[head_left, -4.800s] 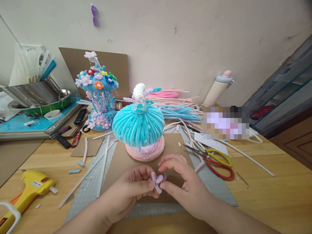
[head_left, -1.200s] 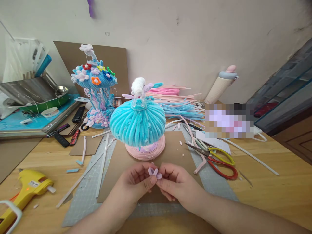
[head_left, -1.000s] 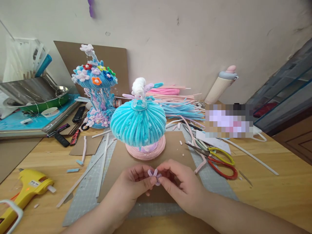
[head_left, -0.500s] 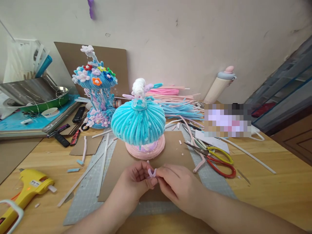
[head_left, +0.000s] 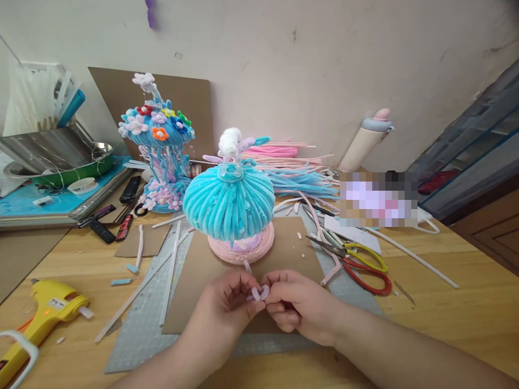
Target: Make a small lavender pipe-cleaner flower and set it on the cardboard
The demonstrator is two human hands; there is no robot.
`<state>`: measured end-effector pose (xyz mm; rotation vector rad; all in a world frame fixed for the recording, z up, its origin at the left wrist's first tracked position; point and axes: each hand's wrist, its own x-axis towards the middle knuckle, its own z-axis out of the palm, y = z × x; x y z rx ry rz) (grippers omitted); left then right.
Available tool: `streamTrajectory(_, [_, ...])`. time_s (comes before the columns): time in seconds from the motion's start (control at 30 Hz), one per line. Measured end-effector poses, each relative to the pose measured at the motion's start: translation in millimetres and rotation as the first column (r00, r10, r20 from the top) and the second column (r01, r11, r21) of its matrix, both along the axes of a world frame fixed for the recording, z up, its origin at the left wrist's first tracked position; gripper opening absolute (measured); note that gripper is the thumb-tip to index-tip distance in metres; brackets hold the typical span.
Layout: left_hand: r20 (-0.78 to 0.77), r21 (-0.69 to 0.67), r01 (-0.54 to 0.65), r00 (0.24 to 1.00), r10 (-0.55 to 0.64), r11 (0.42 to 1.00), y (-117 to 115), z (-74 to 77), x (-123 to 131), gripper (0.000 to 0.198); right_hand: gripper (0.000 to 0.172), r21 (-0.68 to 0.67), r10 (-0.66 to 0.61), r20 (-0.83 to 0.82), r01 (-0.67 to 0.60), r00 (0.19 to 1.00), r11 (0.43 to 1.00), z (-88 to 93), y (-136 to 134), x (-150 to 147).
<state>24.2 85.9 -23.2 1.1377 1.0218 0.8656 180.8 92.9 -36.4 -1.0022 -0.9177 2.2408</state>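
Observation:
A short lilac pipe cleaner [head_left: 256,294], bent into small loops, is pinched between both hands. My left hand [head_left: 233,300] is closed on it from the left, and one end sticks up past the fingers. From the right, my right hand [head_left: 298,302] grips the looped part with thumb and forefinger. Just beyond them stands a turquoise fuzzy dome [head_left: 229,202] with a white tuft on top. Its round pink base [head_left: 241,251] rests on a brown cardboard sheet [head_left: 190,297].
Scissors [head_left: 360,265] lie to the right, a yellow glue gun [head_left: 48,313] to the left. Behind are bundles of pipe cleaners [head_left: 300,178] and a flower-covered jellyfish-like piece [head_left: 158,129]. A grey cutting mat [head_left: 138,329] extends under the cardboard. A bottle [head_left: 367,140] stands at the back right.
The lilac pipe cleaner has gone from a V-shaped bend to a tighter curl between my fingers. My right hand has turned slightly, and more of the upright end shows.

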Motion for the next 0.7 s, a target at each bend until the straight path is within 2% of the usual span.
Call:
streamTrajectory(0.07, [0.051,-0.048,0.018,0.999,-0.016,0.999,3,-3.0,-2,0.018,0.01,0.109,-0.014,0.071,0.006,0.997,0.994,-1.0,-1,1])
streamTrajectory(0.13, [0.114,-0.133,0.059,0.992,-0.044,0.989,5,-6.5,-4,0.023,0.008,0.36,-0.108,0.203,0.028,0.973,0.933,0.0,-4,3])
streamTrajectory(0.2, [0.149,-0.199,0.101,0.986,-0.072,0.975,7,-8.9,-6,0.026,0.005,0.629,-0.197,0.305,-0.042,0.932,0.776,2.8,-7,6])
streamTrajectory(0.27, [0.171,-0.22,0.114,0.982,-0.077,0.969,7,-8.6,-8,0.027,0.003,0.801,-0.24,0.36,-0.168,0.901,0.574,5.7,-8,11])
streamTrajectory(0.33, [0.21,-0.204,0.082,0.977,-0.039,0.975,7,-5.4,-8,0.027,0.006,0.877,-0.286,0.379,-0.242,0.88,0.415,7.1,-8,15])
streamTrajectory(0.4, [0.251,-0.195,0.052,0.968,-0.002,0.979,5,-1.2,-8,0.023,0.006,0.911,-0.36,0.368,-0.257,0.857,0.321,6.3,-7,17])
streamTrajectory(0.5, [0.269,-0.248,0.075,0.963,-0.005,0.966,4,2.4,-8,0.017,0.006,0.931,-0.438,0.358,-0.278,0.825,0.236,3.8,-7,16])
streamTrajectory(0.7, [0.227,-0.276,0.121,0.972,-0.058,0.953,3,-1.1,-10,0.016,0.011,0.905,-0.428,0.425,-0.378,0.798,0.193,3.5,-9,13])
